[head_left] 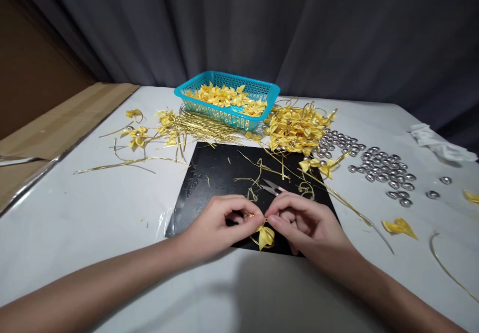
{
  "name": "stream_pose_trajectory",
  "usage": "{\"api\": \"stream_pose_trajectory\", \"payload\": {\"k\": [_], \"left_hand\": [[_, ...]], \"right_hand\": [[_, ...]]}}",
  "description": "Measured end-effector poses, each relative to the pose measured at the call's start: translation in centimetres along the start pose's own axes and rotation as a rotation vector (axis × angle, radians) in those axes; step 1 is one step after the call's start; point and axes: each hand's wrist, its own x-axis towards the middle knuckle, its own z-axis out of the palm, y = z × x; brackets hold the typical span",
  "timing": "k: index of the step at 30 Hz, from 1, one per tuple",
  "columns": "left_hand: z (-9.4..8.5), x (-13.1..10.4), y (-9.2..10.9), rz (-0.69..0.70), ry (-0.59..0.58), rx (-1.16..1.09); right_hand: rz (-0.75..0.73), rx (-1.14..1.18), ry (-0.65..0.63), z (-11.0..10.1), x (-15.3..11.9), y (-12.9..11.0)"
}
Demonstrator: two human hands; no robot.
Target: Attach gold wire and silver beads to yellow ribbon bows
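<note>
My left hand (226, 221) is closed, with thumb and forefinger pinching a yellow ribbon flower (266, 237) low over a black mat (204, 186). My right hand (305, 219) meets it fingertip to fingertip, pinching the gold wire at the top of that flower. Part of the wire loops round below the petals. A pair of thread snips (271, 187) points its blades to the upper left, just beyond my right hand. Its handle runs behind the fingers, so I cannot tell whether they hold it or it lies on the mat.
Behind the mat stands a turquoise basket (267, 89) of yellow ribbon flowers. Gold wires (205, 127) lie before it, and a flower pile (295, 127) sits to its right. Silver beads (387, 167) spread rightward. White tissue (441, 143) lies far right; cardboard (71, 118) borders the left.
</note>
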Motion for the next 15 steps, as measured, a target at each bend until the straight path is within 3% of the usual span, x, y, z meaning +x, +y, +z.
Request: {"api": "stream_pose_trajectory", "payload": {"k": [9,15], "left_hand": [[0.05,0.23,-0.13,-0.022,0.075,0.034],[0.10,0.06,-0.25,-0.033,0.102,0.049]], "right_hand": [[0.167,0.033,-0.016,0.24,0.24,-0.16],[0.310,0.178,-0.074,0.44,0.26,-0.06]]}}
